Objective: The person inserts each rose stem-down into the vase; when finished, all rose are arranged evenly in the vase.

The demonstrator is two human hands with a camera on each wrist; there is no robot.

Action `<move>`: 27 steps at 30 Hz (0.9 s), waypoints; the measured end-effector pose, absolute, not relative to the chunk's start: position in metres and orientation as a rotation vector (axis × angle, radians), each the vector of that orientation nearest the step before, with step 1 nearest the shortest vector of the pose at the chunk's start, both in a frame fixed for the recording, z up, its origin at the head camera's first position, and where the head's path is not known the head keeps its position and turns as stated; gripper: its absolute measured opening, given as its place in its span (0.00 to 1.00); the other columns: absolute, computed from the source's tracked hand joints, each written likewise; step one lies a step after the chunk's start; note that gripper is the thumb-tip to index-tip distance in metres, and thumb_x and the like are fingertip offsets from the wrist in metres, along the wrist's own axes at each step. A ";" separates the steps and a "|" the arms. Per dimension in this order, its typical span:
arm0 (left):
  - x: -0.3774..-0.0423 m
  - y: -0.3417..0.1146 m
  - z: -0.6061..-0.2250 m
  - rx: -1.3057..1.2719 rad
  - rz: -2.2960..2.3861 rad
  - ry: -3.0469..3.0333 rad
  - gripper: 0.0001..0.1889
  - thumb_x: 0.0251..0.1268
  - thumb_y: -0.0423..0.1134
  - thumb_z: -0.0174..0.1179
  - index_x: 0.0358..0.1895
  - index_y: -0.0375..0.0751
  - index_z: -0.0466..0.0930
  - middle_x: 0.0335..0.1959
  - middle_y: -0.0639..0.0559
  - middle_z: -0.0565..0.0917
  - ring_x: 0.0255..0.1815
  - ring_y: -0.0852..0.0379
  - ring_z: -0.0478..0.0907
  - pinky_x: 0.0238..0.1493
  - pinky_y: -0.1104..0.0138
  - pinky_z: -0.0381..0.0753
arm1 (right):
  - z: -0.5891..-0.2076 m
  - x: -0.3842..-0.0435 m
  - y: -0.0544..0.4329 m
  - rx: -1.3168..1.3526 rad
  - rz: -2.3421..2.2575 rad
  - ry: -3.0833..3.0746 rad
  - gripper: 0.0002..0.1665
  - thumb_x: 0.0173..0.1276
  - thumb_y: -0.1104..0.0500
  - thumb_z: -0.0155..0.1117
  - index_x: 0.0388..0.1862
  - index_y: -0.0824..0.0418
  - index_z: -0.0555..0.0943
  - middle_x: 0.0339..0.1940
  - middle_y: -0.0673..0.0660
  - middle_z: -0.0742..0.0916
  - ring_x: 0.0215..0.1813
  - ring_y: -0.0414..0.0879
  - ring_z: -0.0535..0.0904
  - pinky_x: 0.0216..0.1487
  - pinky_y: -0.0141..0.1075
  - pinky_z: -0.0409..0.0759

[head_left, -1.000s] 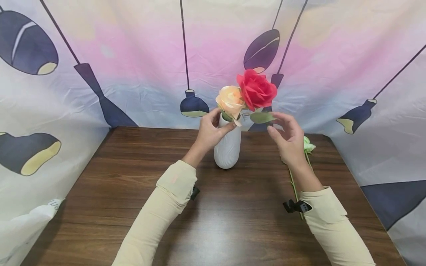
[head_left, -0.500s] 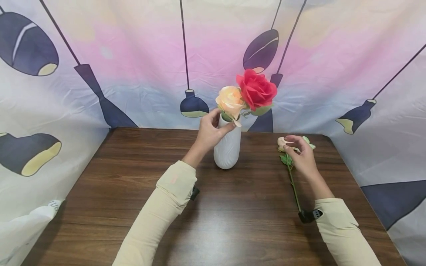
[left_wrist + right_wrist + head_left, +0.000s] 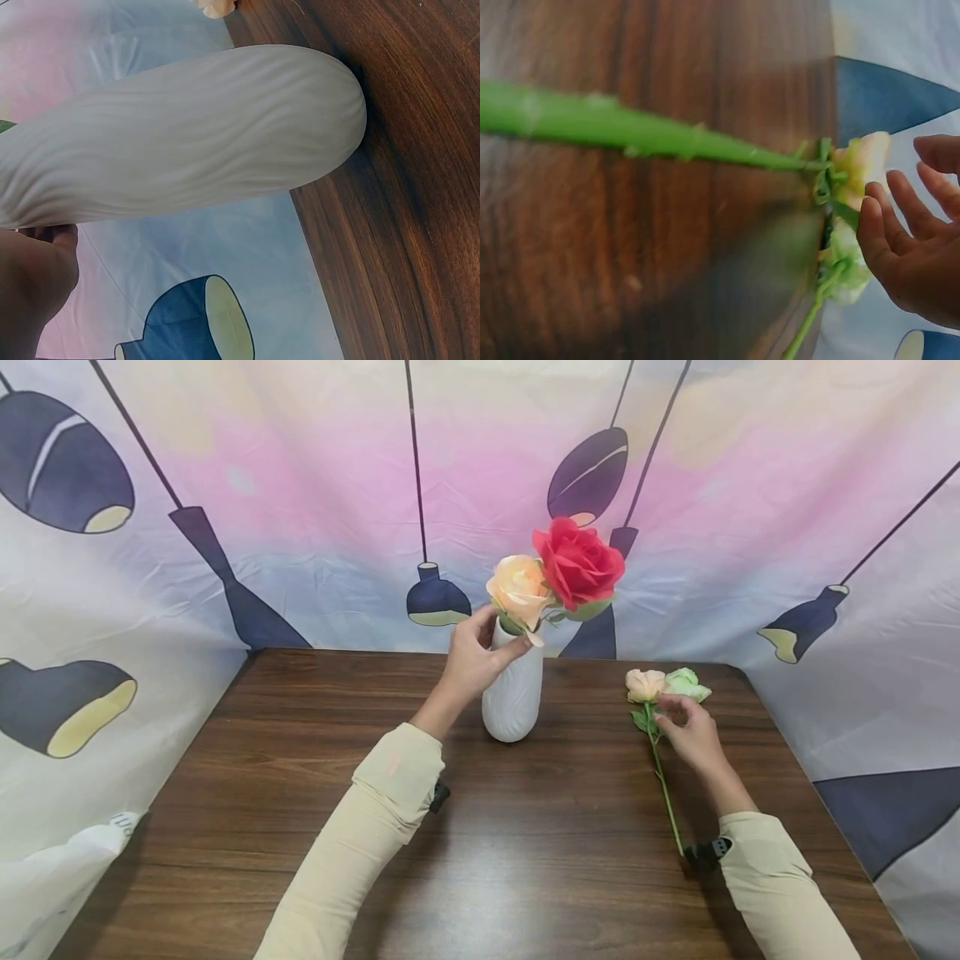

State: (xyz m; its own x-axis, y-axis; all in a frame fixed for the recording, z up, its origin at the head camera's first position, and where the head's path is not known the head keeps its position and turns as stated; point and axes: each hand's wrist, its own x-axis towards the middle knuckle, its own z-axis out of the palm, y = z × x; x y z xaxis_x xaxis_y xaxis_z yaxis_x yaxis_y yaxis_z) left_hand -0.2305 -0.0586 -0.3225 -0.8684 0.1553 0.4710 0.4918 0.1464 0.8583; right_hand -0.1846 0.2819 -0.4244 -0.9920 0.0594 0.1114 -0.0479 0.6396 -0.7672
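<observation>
White vase [image 3: 512,697] in left grip [image 3: 476,660], lying rose [image 3: 644,684] beside right grip [image 3: 692,728]

Brown wood-grain table [image 3: 225,827]; pastel backdrop [image 3: 315,460] behind and at sides, printed with dark hanging lamps [image 3: 437,595].

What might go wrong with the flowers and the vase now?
The tall white vase might tip if the left grip near its top lets go, since the red rose leans out to one side.

The right grip might bump the green rose or the pale peach rose, because their blooms lie side by side, close to the fingers.
</observation>
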 end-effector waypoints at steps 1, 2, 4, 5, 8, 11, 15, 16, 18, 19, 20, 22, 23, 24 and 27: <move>-0.231 -0.058 -0.322 -0.628 -1.788 -2.154 0.27 0.59 0.32 0.72 0.63 0.34 0.78 0.60 0.40 0.84 0.62 0.48 0.82 0.66 0.58 0.82 | -0.427 -0.185 0.284 -0.023 1.271 -2.748 0.24 0.79 0.61 0.55 0.67 0.73 0.71 0.66 0.75 0.78 0.66 0.69 0.74 0.62 0.51 0.79; -0.231 -0.058 -0.322 -0.625 -1.792 -2.152 0.27 0.59 0.32 0.72 0.63 0.34 0.78 0.60 0.39 0.84 0.62 0.47 0.82 0.66 0.58 0.82 | -0.429 -0.185 0.285 -0.030 1.261 -2.762 0.24 0.79 0.61 0.55 0.67 0.73 0.71 0.66 0.76 0.78 0.66 0.71 0.74 0.63 0.57 0.77; -0.231 -0.058 -0.322 -0.621 -1.799 -2.151 0.27 0.59 0.31 0.72 0.62 0.34 0.79 0.59 0.39 0.85 0.61 0.47 0.83 0.65 0.58 0.82 | -0.432 -0.185 0.287 -0.035 1.219 -2.786 0.23 0.78 0.61 0.56 0.66 0.73 0.72 0.65 0.76 0.78 0.66 0.73 0.74 0.63 0.62 0.77; -0.231 -0.057 -0.322 -0.620 -1.802 -2.150 0.26 0.58 0.31 0.72 0.62 0.34 0.79 0.59 0.39 0.85 0.61 0.47 0.83 0.65 0.59 0.82 | -0.434 -0.185 0.289 -0.035 1.195 -2.796 0.23 0.78 0.61 0.57 0.65 0.73 0.73 0.64 0.76 0.79 0.65 0.73 0.76 0.60 0.61 0.79; -0.231 -0.057 -0.322 -0.618 -1.810 -2.150 0.26 0.59 0.31 0.72 0.62 0.34 0.79 0.59 0.38 0.85 0.60 0.47 0.83 0.65 0.59 0.82 | -0.438 -0.186 0.291 -0.039 1.131 -2.836 0.22 0.76 0.61 0.58 0.63 0.72 0.74 0.59 0.75 0.81 0.52 0.69 0.84 0.45 0.50 0.86; -0.231 -0.057 -0.321 -0.616 -1.806 -2.156 0.26 0.59 0.31 0.72 0.62 0.34 0.79 0.59 0.39 0.85 0.61 0.47 0.83 0.66 0.59 0.82 | -0.440 -0.187 0.292 -0.044 1.089 -2.912 0.23 0.75 0.59 0.60 0.62 0.72 0.75 0.52 0.73 0.85 0.37 0.54 0.87 0.34 0.37 0.81; -0.230 -0.058 -0.322 -0.619 -1.790 -2.175 0.26 0.60 0.33 0.72 0.63 0.36 0.78 0.60 0.40 0.84 0.62 0.48 0.83 0.66 0.59 0.81 | -0.442 -0.187 0.290 -0.048 1.008 -3.030 0.25 0.73 0.56 0.63 0.61 0.72 0.75 0.45 0.69 0.87 0.34 0.47 0.82 0.33 0.36 0.76; -0.230 -0.058 -0.322 -0.619 -1.789 -2.177 0.26 0.60 0.33 0.72 0.63 0.36 0.78 0.60 0.40 0.84 0.62 0.48 0.83 0.67 0.59 0.81 | -0.442 -0.187 0.289 -0.050 0.980 -3.049 0.26 0.73 0.55 0.64 0.60 0.72 0.75 0.44 0.68 0.88 0.35 0.48 0.82 0.34 0.38 0.76; -0.229 -0.058 -0.322 -0.621 -1.789 -2.181 0.27 0.61 0.34 0.72 0.64 0.36 0.78 0.61 0.41 0.84 0.63 0.48 0.82 0.67 0.59 0.80 | -0.442 -0.187 0.288 -0.055 0.949 -3.080 0.26 0.72 0.56 0.65 0.60 0.73 0.75 0.43 0.67 0.87 0.38 0.53 0.82 0.36 0.42 0.79; -0.229 -0.058 -0.322 -0.620 -1.796 -2.178 0.27 0.61 0.33 0.72 0.64 0.36 0.78 0.61 0.41 0.84 0.64 0.48 0.82 0.67 0.59 0.80 | -0.442 -0.188 0.287 -0.057 0.933 -3.091 0.26 0.71 0.56 0.66 0.60 0.73 0.76 0.43 0.67 0.87 0.40 0.55 0.83 0.38 0.45 0.80; -0.229 -0.058 -0.321 -0.620 -1.799 -2.175 0.27 0.61 0.33 0.71 0.64 0.36 0.78 0.61 0.41 0.84 0.64 0.48 0.82 0.68 0.59 0.80 | -0.442 -0.189 0.285 -0.062 0.914 -3.101 0.26 0.70 0.57 0.67 0.59 0.73 0.76 0.42 0.67 0.87 0.41 0.57 0.83 0.40 0.47 0.80; -0.229 -0.058 -0.321 -0.620 -1.809 -2.166 0.27 0.60 0.33 0.71 0.63 0.35 0.78 0.61 0.40 0.84 0.64 0.48 0.82 0.68 0.59 0.80 | -0.441 -0.191 0.284 -0.077 0.895 -3.126 0.26 0.69 0.58 0.67 0.60 0.73 0.76 0.43 0.66 0.87 0.42 0.58 0.83 0.42 0.50 0.80; -0.229 -0.058 -0.321 -0.620 -1.811 -2.163 0.26 0.60 0.33 0.71 0.63 0.35 0.78 0.61 0.40 0.84 0.64 0.48 0.82 0.68 0.59 0.80 | -0.441 -0.192 0.283 -0.086 0.888 -3.138 0.26 0.69 0.59 0.68 0.60 0.72 0.76 0.43 0.66 0.87 0.42 0.58 0.83 0.44 0.52 0.80; -0.229 -0.058 -0.321 -0.621 -1.814 -2.160 0.26 0.60 0.32 0.71 0.63 0.35 0.78 0.61 0.40 0.84 0.64 0.47 0.82 0.67 0.59 0.80 | -0.440 -0.193 0.282 -0.092 0.876 -3.143 0.25 0.68 0.60 0.68 0.59 0.72 0.76 0.43 0.65 0.87 0.42 0.58 0.83 0.45 0.53 0.80; -0.229 -0.058 -0.321 -0.626 -1.815 -2.158 0.27 0.60 0.32 0.71 0.63 0.35 0.78 0.60 0.39 0.84 0.63 0.47 0.82 0.67 0.59 0.81 | -0.440 -0.194 0.282 -0.111 0.869 -3.148 0.24 0.66 0.63 0.68 0.59 0.71 0.77 0.42 0.65 0.88 0.40 0.55 0.83 0.44 0.51 0.79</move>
